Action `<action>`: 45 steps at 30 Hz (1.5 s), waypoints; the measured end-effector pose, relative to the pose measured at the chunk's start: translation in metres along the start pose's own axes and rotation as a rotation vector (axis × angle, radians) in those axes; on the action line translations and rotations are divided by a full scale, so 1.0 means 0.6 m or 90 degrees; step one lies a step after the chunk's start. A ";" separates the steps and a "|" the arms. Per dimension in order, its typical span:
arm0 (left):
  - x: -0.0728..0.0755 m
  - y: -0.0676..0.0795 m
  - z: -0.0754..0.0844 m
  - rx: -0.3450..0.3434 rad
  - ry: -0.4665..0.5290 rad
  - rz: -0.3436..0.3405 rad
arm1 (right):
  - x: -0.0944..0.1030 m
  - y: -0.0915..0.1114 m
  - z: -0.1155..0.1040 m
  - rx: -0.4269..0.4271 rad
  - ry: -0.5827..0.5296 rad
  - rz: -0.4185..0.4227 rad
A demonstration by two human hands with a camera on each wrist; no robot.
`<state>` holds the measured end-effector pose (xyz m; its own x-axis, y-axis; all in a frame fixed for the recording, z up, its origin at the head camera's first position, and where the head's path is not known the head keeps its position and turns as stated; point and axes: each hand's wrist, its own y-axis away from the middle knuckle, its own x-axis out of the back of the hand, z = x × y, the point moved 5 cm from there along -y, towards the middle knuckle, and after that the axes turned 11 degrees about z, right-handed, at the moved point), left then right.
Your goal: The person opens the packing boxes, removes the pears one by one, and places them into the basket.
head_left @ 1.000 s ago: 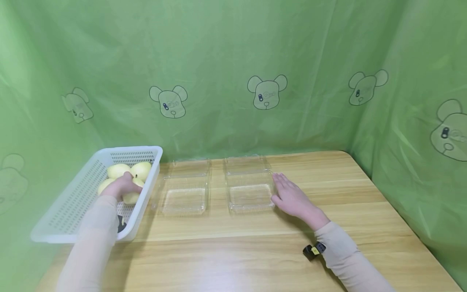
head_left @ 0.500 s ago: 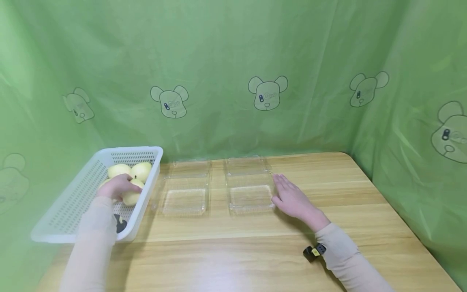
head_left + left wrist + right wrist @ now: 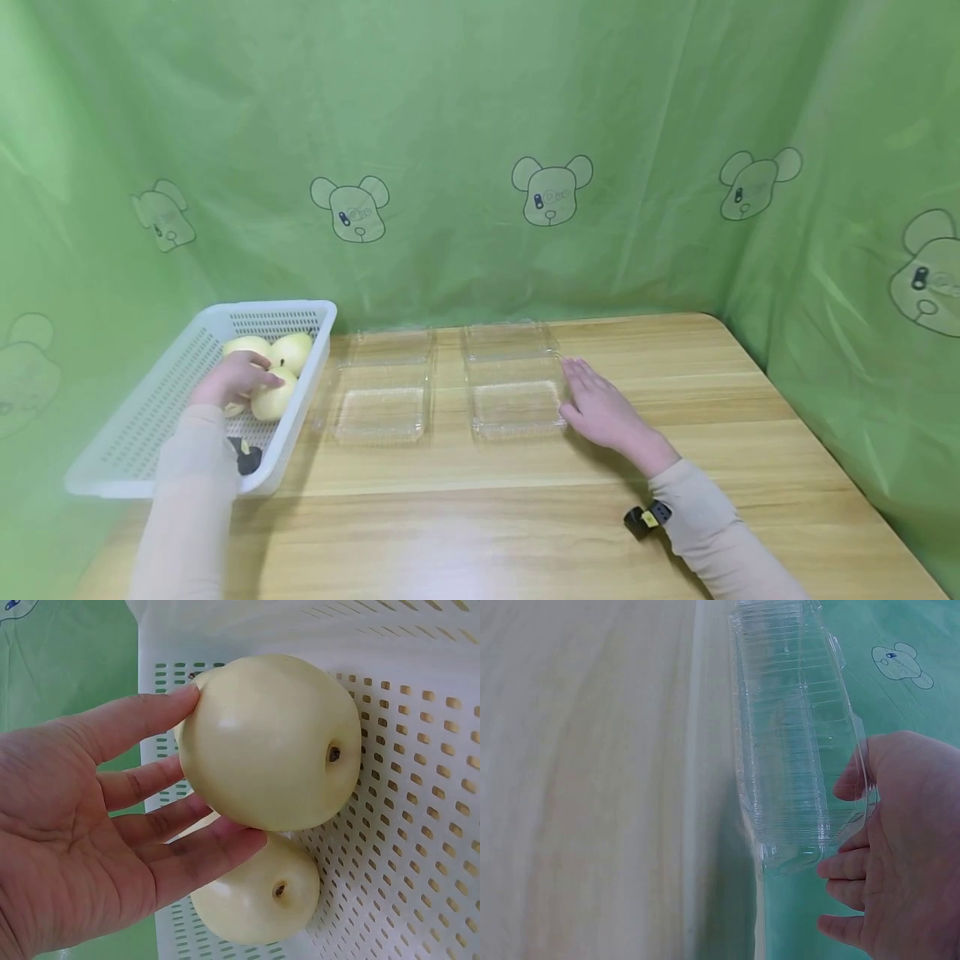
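Several pale yellow pears point(image 3: 273, 396) lie together in a white perforated basket point(image 3: 302, 408) on the left. My left hand point(image 3: 231, 379) is over them, thumb and fingertips at one pear's side. In the left wrist view this pear point(image 3: 277, 742) shows its stem pit, and the hand's fingers are spread and nearly straight, a second pear point(image 3: 259, 892) behind them. My right hand point(image 3: 603, 408) rests with extended fingers against the right side of a clear plastic clamshell box point(image 3: 517, 404). In the right wrist view its thumb overlaps the box's edge point(image 3: 866, 769).
Another clear clamshell box point(image 3: 378, 408), lid raised back, stands between the basket and the right box. All sit on a wooden table point(image 3: 480, 517). A green curtain point(image 3: 450, 108) with bear faces hangs behind and at both sides. Each wrist wears a dark camera point(image 3: 645, 518).
My left hand has shifted a little left over the pears, uncovering more of the nearest right pear. My right hand and both boxes have stayed in place.
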<state>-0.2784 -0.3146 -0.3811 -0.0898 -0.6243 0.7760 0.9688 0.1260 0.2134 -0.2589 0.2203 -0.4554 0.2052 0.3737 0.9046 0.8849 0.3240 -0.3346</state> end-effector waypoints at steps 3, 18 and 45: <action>0.003 0.002 0.001 -0.002 0.017 0.008 | 0.000 0.000 0.000 0.000 0.003 -0.001; 0.019 -0.002 -0.006 -0.022 0.044 0.062 | 0.002 -0.002 -0.001 -0.012 0.001 -0.012; 0.065 0.011 -0.012 0.016 0.184 0.272 | 0.005 0.002 -0.006 -0.004 0.008 -0.006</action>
<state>-0.2741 -0.3435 -0.3538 0.3839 -0.7001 0.6020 0.8988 0.4329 -0.0697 -0.2560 0.2187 -0.4522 0.2024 0.3590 0.9111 0.8894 0.3221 -0.3245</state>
